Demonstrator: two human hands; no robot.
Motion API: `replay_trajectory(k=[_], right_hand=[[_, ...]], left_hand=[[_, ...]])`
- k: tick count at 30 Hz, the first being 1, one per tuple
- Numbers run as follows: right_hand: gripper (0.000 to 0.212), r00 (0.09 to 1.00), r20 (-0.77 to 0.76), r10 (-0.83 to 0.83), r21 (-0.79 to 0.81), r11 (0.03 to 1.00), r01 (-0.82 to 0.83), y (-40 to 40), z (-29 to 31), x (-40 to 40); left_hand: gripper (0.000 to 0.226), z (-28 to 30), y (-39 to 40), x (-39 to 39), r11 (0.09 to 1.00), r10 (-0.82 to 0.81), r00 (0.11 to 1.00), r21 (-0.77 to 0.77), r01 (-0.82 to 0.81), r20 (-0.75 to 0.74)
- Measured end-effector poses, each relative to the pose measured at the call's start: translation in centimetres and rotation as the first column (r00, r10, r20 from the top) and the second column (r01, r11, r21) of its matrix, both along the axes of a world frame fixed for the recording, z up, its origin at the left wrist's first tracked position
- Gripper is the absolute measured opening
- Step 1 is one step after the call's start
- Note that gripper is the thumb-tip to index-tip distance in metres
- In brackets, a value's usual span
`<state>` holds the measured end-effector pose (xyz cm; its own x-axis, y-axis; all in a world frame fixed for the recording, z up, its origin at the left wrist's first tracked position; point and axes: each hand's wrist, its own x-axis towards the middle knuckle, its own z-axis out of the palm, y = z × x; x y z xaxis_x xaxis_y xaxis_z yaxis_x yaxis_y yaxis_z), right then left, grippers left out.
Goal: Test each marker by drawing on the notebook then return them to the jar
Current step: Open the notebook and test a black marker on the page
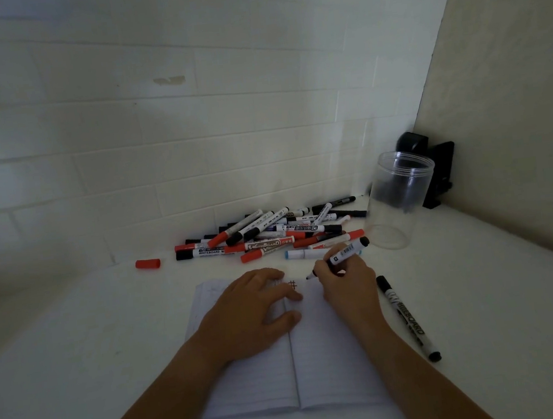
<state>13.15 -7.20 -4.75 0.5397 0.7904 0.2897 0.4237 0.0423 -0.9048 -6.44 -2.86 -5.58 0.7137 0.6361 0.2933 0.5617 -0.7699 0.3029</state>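
An open lined notebook [322, 349] lies on the white table in front of me. My left hand [252, 310] rests flat on its left page, fingers spread across the spine. My right hand [345, 282] grips a black whiteboard marker [347, 251] like a pen, its uncapped tip touching the top of the right page beside a small red hash mark [292, 285]. A pile of red, black and blue markers [271, 234] lies behind the notebook. The clear plastic jar [397, 195] stands upright and open to the right of the pile, with no markers inside.
One capped black marker [408, 318] lies on the table right of the notebook. A loose red cap [148, 264] sits left of the pile. A black object [436, 174] stands in the corner behind the jar. Tiled wall behind, plain wall at right.
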Motion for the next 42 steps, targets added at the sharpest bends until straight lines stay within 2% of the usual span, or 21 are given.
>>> replay_trajectory(k=[3, 6, 9, 11, 12, 13, 14, 16, 18, 19, 20, 22, 25, 27, 28, 29, 31, 32, 36, 39, 42], right_hand=[[0.017, 1.0, 0.013, 0.017, -0.001, 1.0, -0.017, 0.0, 0.2, 0.1], [0.021, 1.0, 0.004, 0.026, -0.011, 1.0, -0.026, 0.0, 0.0, 0.1], [0.017, 0.999, 0.031, 0.041, 0.073, 0.996, -0.044, -0.4, 0.6, -0.2], [0.014, 0.985, 0.082, 0.152, 0.179, 0.97, -0.165, -1.2, 1.4, -0.7], [0.014, 0.965, 0.089, 0.247, 0.209, 0.943, -0.261, -1.6, 1.8, -1.1], [0.021, 0.933, 0.075, 0.351, 0.213, 0.909, -0.359, -1.9, 1.9, -1.5], [0.029, 0.889, 0.038, 0.455, 0.2, 0.869, -0.453, -2.1, 1.9, -2.0], [0.026, 0.806, 0.014, 0.591, 0.164, 0.794, -0.585, -2.2, 1.7, -3.0], [0.01, 0.778, 0.242, 0.58, 0.078, 0.787, -0.612, -1.9, 1.3, -3.7], [0.019, 0.744, 0.344, 0.573, 0.016, 0.789, -0.614, -1.8, 1.1, -4.0], [0.03, 0.713, 0.388, 0.585, -0.046, 0.784, -0.619, -1.7, 1.0, -4.2], [0.04, 0.678, 0.405, 0.613, -0.125, 0.772, -0.623, -1.5, 0.8, -4.8], [0.031, 0.704, 0.436, 0.56, -0.157, 0.818, -0.553, -0.7, 0.1, -5.4], [0.024, 0.782, 0.374, 0.498, -0.139, 0.864, -0.484, -0.5, 0.4, -5.2], [0.02, 0.826, 0.335, 0.454, -0.094, 0.888, -0.451, -0.6, 0.5, -4.8], [0.019, 0.865, 0.304, 0.4, -0.048, 0.913, -0.406, -0.7, 0.7, -4.0], [0.025, 0.913, 0.248, 0.323, 0.016, 0.941, -0.338, -1.0, 0.9, -2.5], [0.026, 0.924, 0.211, 0.318, 0.029, 0.943, -0.331, -1.1, 0.9, -2.0], [0.024, 0.93, 0.081, 0.359, 0.023, 0.932, -0.361, -1.2, 0.9, -1.3], [0.008, 0.93, -0.04, 0.365, 0.066, 0.93, -0.363, -1.2, 1.3, -1.9], [0.028, 0.921, -0.179, 0.347, 0.155, 0.934, -0.321, -1.2, 1.8, -2.1]], left_hand=[[0.048, -0.1, 0.1, 0.1, 0.999, 0.036, 0.998, -0.011, -0.036, 0.06], [0.042, 0.1, 0.3, 0.3, 0.997, 0.068, 0.955, -0.04, -0.059, 0.289], [0.036, 0.1, 0.7, 0.3, 0.983, 0.15, 0.835, -0.17, -0.068, 0.53], [0.028, 0.5, 1.3, 0.7, 0.959, 0.23, 0.752, -0.277, -0.065, 0.618], [0.021, 1.0, 1.6, 0.9, 0.919, 0.331, 0.675, -0.386, -0.075, 0.659], [0.013, 1.6, 1.7, 1.2, 0.849, 0.453, 0.578, -0.526, -0.048, 0.679], [0.019, 2.2, 1.7, 1.4, 0.781, 0.557, 0.499, -0.623, -0.045, 0.664], [0.05, 2.2, 1.4, 1.3, 0.781, 0.566, 0.461, -0.624, -0.033, 0.684], [0.061, 1.9, 1.3, 1.5, 0.809, 0.548, 0.42, -0.586, -0.047, 0.723], [0.063, 1.8, 1.3, 1.7, 0.814, 0.556, 0.387, -0.575, -0.076, 0.736], [0.063, 1.8, 1.4, 1.9, 0.827, 0.554, 0.397, -0.536, -0.168, 0.732], [0.056, 2.3, 1.3, 2.4, 0.799, 0.595, 0.364, -0.577, -0.172, 0.716], [0.047, 2.6, 1.2, 2.5, 0.719, 0.654, 0.256, -0.69, 0.084, 0.712], [0.027, 2.6, 0.7, 2.2, 0.726, 0.602, 0.358, -0.676, 0.128, 0.714], [0.012, 2.3, 0.5, 1.9, 0.773, 0.522, 0.465, -0.627, 0.095, 0.715], [0.01, 1.9, 0.5, 1.7, 0.832, 0.42, 0.579, -0.551, 0.061, 0.699], [0.027, 0.8, 0.5, 1.6, 0.914, 0.25, 0.747, -0.404, 0.028, 0.616], [0.03, 0.7, 0.4, 1.7, 0.931, 0.214, 0.784, -0.364, 0.016, 0.582], [0.02, 0.7, 0.5, 1.5, 0.964, 0.145, 0.822, -0.267, 0.01, 0.551], [0.016, 1.1, 0.4, 1.4, 0.97, 0.167, 0.813, -0.239, -0.036, 0.558], [0.013, 1.3, 0.3, 1.2, 0.945, 0.294, 0.773, -0.294, -0.145, 0.563]])
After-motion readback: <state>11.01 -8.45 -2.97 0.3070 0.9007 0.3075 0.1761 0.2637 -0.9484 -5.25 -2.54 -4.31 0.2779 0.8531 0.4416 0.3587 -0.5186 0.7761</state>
